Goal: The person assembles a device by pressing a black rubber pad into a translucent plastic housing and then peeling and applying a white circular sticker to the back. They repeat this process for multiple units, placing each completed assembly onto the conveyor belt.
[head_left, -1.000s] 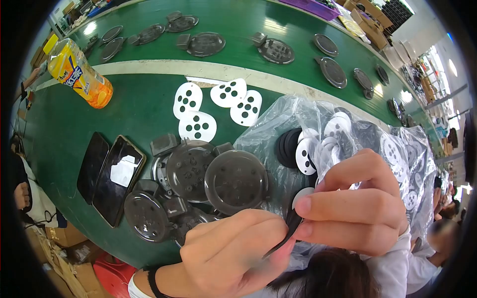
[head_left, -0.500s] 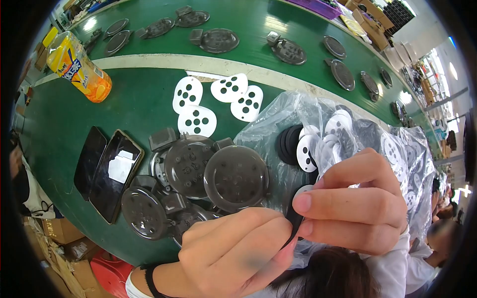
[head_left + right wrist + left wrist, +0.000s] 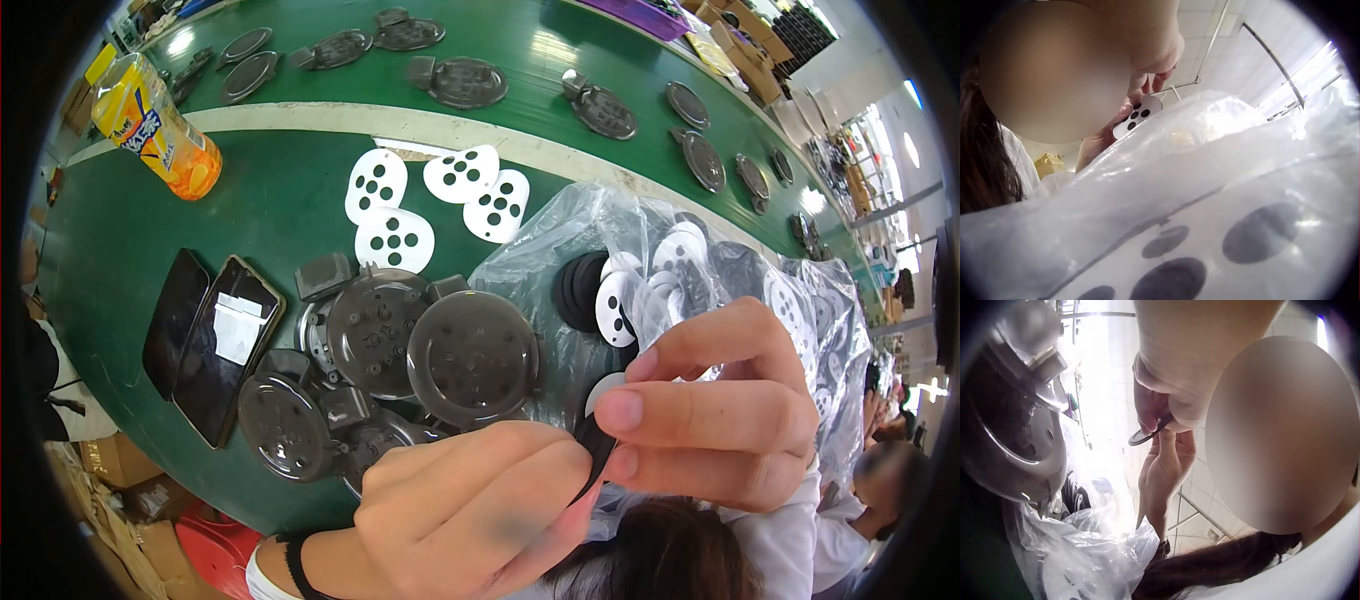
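Both hands meet at the lower right of the head view. The left hand (image 3: 475,510), its fingers curled, grips a thin black disc (image 3: 597,450) at its edge. From the other side the right hand (image 3: 725,410) pinches the same piece, where a white face (image 3: 603,390) shows. In the right wrist view the piece appears as a white disc (image 3: 1140,117) with dark round holes, held between the fingers; the left wrist view shows it edge-on as a thin disc (image 3: 1147,434). Just left of the hands lie dark translucent round housings (image 3: 473,357).
A clear plastic bag (image 3: 560,235) with white and black discs lies behind the hands. Several white perforated pieces (image 3: 395,241), two phones (image 3: 228,350) and a drink bottle (image 3: 155,125) are on the green table. More housings (image 3: 470,83) lie on the green surface beyond the pale ledge.
The hands stay nearly in place, both still holding the piece, which has tilted slightly. The far housings have shifted to the right; the phones and bottle appear slightly higher in view.
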The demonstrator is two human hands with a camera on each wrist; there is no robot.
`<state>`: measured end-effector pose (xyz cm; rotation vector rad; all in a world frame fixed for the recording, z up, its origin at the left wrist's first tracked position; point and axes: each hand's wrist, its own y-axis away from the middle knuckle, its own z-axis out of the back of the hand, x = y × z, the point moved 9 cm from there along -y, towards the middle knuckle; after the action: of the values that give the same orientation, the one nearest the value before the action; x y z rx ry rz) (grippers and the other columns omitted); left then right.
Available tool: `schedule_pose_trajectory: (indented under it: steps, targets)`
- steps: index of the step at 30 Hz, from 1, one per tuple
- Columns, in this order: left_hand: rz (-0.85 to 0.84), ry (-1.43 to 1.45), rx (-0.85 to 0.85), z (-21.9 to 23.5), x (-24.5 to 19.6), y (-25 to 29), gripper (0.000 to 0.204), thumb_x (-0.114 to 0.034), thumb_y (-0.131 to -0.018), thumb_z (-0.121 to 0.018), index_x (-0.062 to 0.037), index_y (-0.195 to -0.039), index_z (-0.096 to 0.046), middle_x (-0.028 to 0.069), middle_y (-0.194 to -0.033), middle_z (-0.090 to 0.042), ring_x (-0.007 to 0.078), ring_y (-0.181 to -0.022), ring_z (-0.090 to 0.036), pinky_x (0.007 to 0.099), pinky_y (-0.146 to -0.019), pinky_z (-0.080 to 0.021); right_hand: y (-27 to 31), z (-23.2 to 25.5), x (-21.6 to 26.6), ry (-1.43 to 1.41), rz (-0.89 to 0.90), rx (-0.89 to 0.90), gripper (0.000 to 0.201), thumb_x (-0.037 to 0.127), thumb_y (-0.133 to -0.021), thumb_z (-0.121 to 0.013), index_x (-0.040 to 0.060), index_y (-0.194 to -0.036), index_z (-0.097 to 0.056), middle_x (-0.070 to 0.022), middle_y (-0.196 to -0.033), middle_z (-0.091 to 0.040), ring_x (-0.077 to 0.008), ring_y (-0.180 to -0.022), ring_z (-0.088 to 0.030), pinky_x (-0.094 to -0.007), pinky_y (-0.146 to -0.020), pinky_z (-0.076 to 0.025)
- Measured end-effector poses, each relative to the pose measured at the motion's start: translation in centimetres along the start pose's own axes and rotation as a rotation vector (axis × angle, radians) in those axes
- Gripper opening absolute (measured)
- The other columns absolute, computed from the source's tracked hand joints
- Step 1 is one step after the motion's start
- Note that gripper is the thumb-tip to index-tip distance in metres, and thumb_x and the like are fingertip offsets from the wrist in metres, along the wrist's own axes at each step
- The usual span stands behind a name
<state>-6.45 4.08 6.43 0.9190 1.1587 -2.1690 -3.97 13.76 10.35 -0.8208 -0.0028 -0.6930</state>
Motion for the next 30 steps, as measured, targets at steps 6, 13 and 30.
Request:
schedule_pose_trajectory:
  steps: [6, 13, 30]
  targets:
    - [-0.016, -0.017, 0.006, 0.0, 0.0, 0.1, 0.023, -0.001, -0.063, -0.068, 0.0001, -0.083, -0.058, 0.0099, -0.067, -0.059, 0.0194, -0.051, -0.057, 0.0232, -0.047, -0.045, 0.1, -0.1, -0.2, -0.004, -0.032, -0.01, 0.021, 0.0, -0.062, -0.069, 0.009, -0.079, -0.06, -0.0033, -0.096, -0.06, -0.0198, -0.072, -0.055, -0.0201, -0.049, -0.042]
    - [-0.008, 0.049, -0.002, 0.2, 0.1, 0.1, 0.022, 0.0, -0.063, -0.068, 0.0, -0.082, -0.058, 0.0093, -0.064, -0.058, 0.0181, -0.048, -0.055, 0.0223, -0.045, -0.043, 0.3, 0.0, -0.4, -0.024, -0.019, -0.032, 0.024, 0.002, -0.061, -0.07, 0.0101, -0.081, -0.06, -0.003, -0.099, -0.059, -0.0209, -0.074, -0.055, -0.0203, -0.05, -0.043]
    - [0.004, -0.002, -0.014, 0.2, 0.0, 0.1, 0.026, 0.0, -0.062, -0.068, -0.0014, -0.086, -0.059, 0.0102, -0.066, -0.06, 0.0193, -0.051, -0.058, 0.0221, -0.047, -0.044, 0.2, -0.1, -0.5, -0.001, -0.154, 0.085, 0.02, 0.005, -0.063, -0.069, 0.0124, -0.08, -0.061, 0.0, -0.097, -0.059, -0.0205, -0.077, -0.055, -0.023, -0.054, -0.039]
